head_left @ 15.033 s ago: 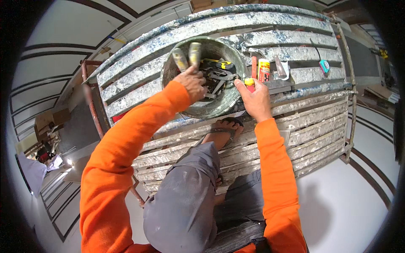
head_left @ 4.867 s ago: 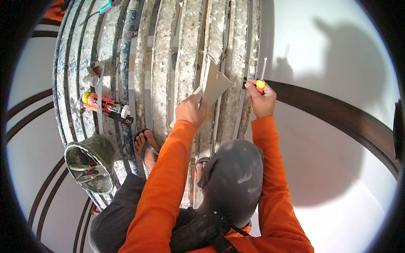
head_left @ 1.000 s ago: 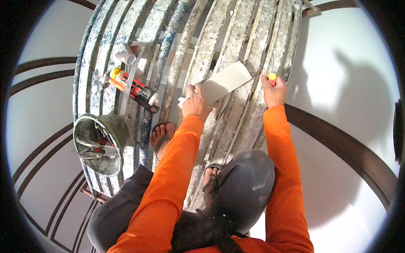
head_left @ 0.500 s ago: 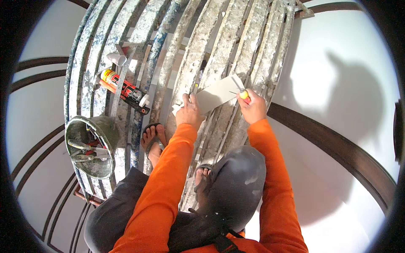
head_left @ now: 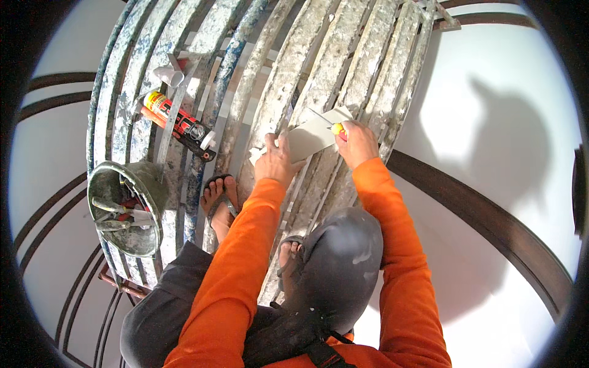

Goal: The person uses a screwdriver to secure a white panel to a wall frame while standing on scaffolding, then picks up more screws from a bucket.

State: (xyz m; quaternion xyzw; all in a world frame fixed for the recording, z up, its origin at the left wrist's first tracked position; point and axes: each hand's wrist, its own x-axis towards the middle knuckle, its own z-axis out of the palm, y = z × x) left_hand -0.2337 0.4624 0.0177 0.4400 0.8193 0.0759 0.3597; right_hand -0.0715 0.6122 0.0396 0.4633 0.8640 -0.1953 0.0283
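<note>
My left hand [head_left: 276, 161] is closed on the lower-left end of a beige rectangular board [head_left: 308, 138], which lies across the pale slats near the middle of the platform. My right hand [head_left: 359, 145] grips the yellow-and-red handle of a screwdriver-like tool [head_left: 337, 129] at the board's right part. Its thin blade points up and left, over the board; whether the tip touches cannot be told. Both my forearms reach up from below, and my feet in flip-flops are on the slats left of and below the board.
A red, black and yellow tube [head_left: 178, 119] with a white cap lies left on the paint-stained slatted platform [head_left: 368, 64], beside a long metal strip [head_left: 167, 138] and a white curved piece [head_left: 165, 76]. A dark bucket [head_left: 150, 202] holding several tools lies tilted at left. Dark trim [head_left: 491, 233] crosses the white surface at right.
Over the last second, my right hand has moved left to the board with the tool, its blade now over the board. Fifteen seconds ago both hands were at the tool bucket.
</note>
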